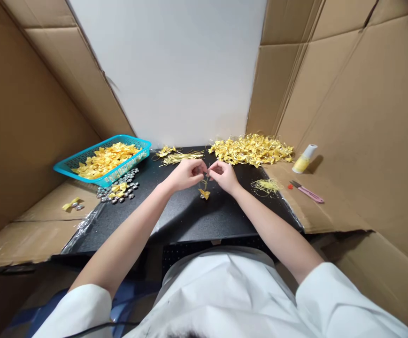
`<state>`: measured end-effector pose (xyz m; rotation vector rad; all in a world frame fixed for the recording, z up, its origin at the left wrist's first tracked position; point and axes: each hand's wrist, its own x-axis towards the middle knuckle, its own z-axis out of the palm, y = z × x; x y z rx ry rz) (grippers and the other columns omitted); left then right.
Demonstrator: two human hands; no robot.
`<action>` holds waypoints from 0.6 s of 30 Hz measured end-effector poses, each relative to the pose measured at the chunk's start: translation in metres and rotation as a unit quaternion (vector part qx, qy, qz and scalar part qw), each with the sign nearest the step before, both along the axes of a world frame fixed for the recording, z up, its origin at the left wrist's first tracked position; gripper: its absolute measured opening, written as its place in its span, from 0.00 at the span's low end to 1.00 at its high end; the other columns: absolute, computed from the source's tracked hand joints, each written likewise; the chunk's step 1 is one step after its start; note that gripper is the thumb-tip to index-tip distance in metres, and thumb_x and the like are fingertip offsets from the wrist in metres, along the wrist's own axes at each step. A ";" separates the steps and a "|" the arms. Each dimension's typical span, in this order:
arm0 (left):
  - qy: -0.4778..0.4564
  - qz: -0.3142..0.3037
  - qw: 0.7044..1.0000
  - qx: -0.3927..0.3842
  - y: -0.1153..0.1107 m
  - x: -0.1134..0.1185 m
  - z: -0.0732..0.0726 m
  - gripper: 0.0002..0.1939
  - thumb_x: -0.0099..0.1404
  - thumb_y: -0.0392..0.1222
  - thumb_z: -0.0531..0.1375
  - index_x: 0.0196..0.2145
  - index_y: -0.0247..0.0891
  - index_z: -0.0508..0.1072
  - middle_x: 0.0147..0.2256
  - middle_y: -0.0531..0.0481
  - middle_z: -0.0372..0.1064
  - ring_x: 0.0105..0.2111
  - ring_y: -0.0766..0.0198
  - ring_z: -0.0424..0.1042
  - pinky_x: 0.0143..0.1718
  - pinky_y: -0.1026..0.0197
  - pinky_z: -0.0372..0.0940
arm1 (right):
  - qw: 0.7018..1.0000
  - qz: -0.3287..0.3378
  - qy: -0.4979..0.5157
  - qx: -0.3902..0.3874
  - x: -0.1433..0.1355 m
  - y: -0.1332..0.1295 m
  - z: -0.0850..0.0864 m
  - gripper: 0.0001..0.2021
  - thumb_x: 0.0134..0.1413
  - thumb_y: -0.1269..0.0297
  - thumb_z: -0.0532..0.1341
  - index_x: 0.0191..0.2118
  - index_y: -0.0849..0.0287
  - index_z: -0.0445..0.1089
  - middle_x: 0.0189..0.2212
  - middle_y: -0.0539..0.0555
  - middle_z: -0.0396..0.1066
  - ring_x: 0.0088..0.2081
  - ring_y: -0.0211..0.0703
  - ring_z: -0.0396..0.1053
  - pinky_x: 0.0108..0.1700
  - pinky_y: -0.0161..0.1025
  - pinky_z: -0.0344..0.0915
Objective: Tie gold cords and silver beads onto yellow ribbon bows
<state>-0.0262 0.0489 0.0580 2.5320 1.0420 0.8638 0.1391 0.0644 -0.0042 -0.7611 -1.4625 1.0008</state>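
Over the middle of the black table, my left hand (187, 174) and my right hand (225, 177) come close together, fingertips pinched. Between them runs a thin gold cord (205, 180), and both hands appear to grip its upper part. From its lower end hangs a yellow ribbon bow (205, 193) with a small silver bell. The exact hold at the fingertips is too small to make out. Just beyond my hands lies a bundle of gold cords (182, 157).
A turquoise basket (147, 143) of yellow bows stands left, with silver bells (130, 178) beside it. Behind right sits a heap of finished-looking bows (253, 149). Cord scraps (267, 186), pink-handled snips (309, 192) and a yellow thread spool (304, 159) lie right. Cardboard walls (358, 103) flank the table.
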 end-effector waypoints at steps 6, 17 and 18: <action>-0.007 0.008 0.997 -0.078 0.005 -0.004 -0.019 0.04 0.54 0.36 0.57 0.29 0.36 0.70 0.22 0.56 0.64 0.21 0.71 0.61 0.23 0.68 0.55 | 1.000 -0.007 0.009 0.007 0.001 0.002 -0.001 0.10 0.43 0.58 0.65 0.25 0.57 0.65 0.22 0.49 0.72 0.24 0.38 0.71 0.28 0.36 0.71; -0.042 0.021 0.980 -0.195 0.004 -0.018 -0.029 0.12 0.57 0.44 0.59 0.37 0.35 0.73 0.27 0.49 0.76 0.26 0.65 0.72 0.28 0.65 0.62 | 1.000 -0.012 0.017 -0.006 0.000 0.004 -0.003 0.12 0.42 0.57 0.66 0.25 0.57 0.65 0.21 0.48 0.72 0.24 0.38 0.71 0.27 0.36 0.70; -0.035 0.023 0.981 -0.188 0.006 -0.018 -0.028 0.12 0.57 0.45 0.59 0.37 0.35 0.74 0.26 0.50 0.76 0.25 0.66 0.71 0.27 0.66 0.61 | 1.000 -0.013 0.016 -0.006 0.000 0.003 -0.003 0.12 0.42 0.57 0.66 0.25 0.57 0.65 0.21 0.48 0.72 0.24 0.38 0.71 0.27 0.36 0.71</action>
